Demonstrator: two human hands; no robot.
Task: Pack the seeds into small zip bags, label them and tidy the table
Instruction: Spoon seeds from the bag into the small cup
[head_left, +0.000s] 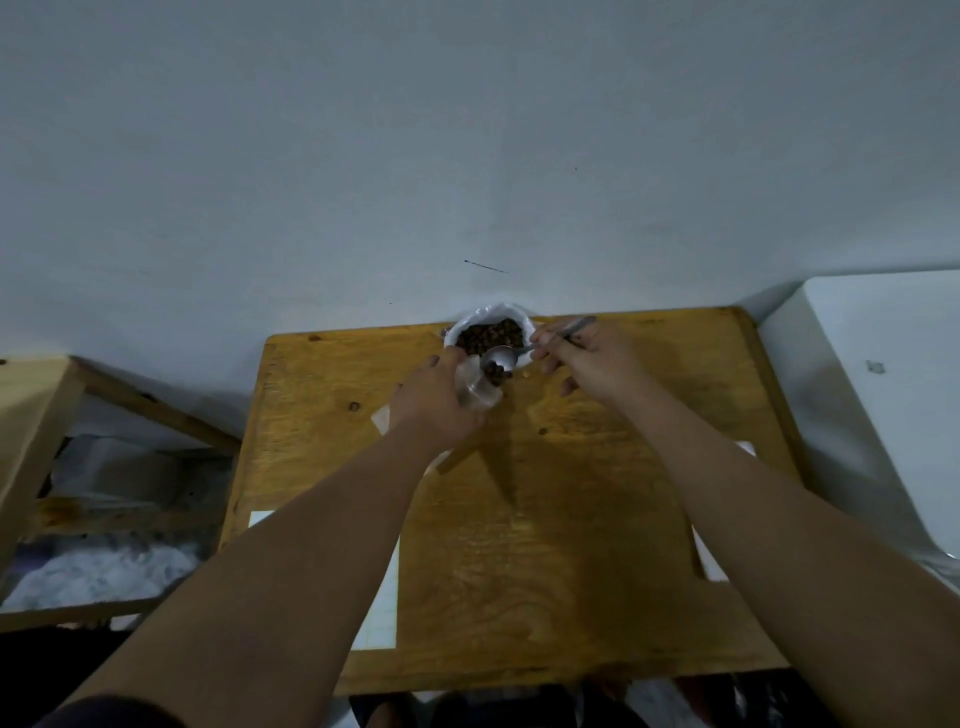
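Open white seed bag (489, 332) at table's 12 o'clock, dark brown seeds showing; small clear zip bag (477, 387) at its 6 o'clock, mouth open, a few seeds inside.

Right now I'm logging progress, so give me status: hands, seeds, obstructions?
Left hand holding small zip bag open. Right hand tipping spoon of seeds in. Nothing obstructing.

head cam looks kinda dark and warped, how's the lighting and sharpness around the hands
Head view: dim and flat, no glare; soft shadows fall from the forearms onto the wooden table. Head view: wide-angle bending splays the table edges. Head view: the left hand, clear zip bag, spoon and right hand are small and slightly soft.
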